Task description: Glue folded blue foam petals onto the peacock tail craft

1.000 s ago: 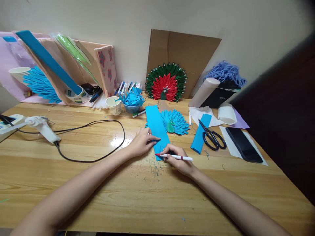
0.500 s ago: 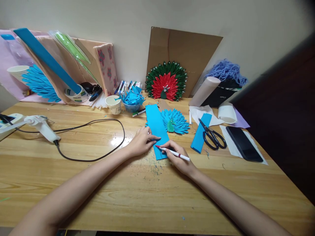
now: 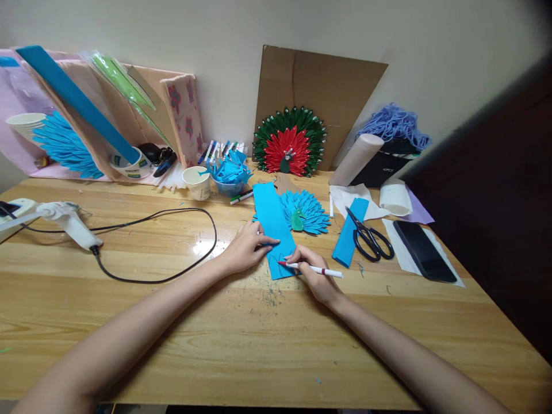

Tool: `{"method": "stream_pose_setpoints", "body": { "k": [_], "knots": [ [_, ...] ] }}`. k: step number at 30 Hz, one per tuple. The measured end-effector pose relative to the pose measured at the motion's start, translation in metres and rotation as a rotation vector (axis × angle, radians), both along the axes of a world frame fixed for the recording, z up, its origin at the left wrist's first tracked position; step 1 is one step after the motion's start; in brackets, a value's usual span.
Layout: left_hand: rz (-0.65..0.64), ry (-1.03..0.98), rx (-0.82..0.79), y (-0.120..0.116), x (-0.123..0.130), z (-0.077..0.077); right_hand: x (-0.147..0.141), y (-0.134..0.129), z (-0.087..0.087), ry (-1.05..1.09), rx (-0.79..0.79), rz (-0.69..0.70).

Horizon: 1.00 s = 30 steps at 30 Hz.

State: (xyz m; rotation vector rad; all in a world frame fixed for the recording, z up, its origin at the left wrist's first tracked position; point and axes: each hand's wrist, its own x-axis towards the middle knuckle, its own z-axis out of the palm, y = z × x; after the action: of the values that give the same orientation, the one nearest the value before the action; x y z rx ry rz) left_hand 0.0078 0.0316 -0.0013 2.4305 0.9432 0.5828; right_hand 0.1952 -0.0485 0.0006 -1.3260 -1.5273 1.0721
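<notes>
A long blue strip [image 3: 272, 215] lies on the wooden table, with a few dark drawn lines near its lower end. My left hand [image 3: 246, 247] rests on the strip's left edge, fingers apart and pressing it flat. Between the fingers of my right hand [image 3: 317, 278] is a white marker [image 3: 321, 270] with a red tip, which touches or hovers just over the strip's lower part. Behind the strip, to the right, sits a blue fringed peacock shape [image 3: 310, 213] with a green body.
Black scissors [image 3: 373, 241] lie partly over a folded blue piece [image 3: 350, 230], beside a phone [image 3: 425, 250]. A bowl of blue scraps [image 3: 230, 187] and a paper cup [image 3: 197, 184] stand behind. A black cable [image 3: 159, 280] loops at left. A red-green peacock [image 3: 290, 144] leans on cardboard [image 3: 319, 80].
My right hand has moved the marker tip slightly right and down across the strip, and dark lines now show there. My left hand stays in place. The view has shifted a little.
</notes>
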Motion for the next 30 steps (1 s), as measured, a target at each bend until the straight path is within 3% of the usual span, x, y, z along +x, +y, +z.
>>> {"method": "stream_pose_setpoints", "body": {
  "k": [7,15,30],
  "knots": [
    [0.005,0.007,-0.001,0.0001,0.0,0.0009,0.0021,-0.0005,-0.0009,0.108,0.015,0.016],
    [-0.005,0.013,0.026,0.0006,-0.0001,-0.0012,-0.0044,-0.001,0.0078,-0.074,-0.004,0.074],
    [-0.009,0.012,0.019,0.0021,0.0001,-0.0027,0.0004,0.0013,0.0033,-0.078,-0.023,0.122]
  ]
}}
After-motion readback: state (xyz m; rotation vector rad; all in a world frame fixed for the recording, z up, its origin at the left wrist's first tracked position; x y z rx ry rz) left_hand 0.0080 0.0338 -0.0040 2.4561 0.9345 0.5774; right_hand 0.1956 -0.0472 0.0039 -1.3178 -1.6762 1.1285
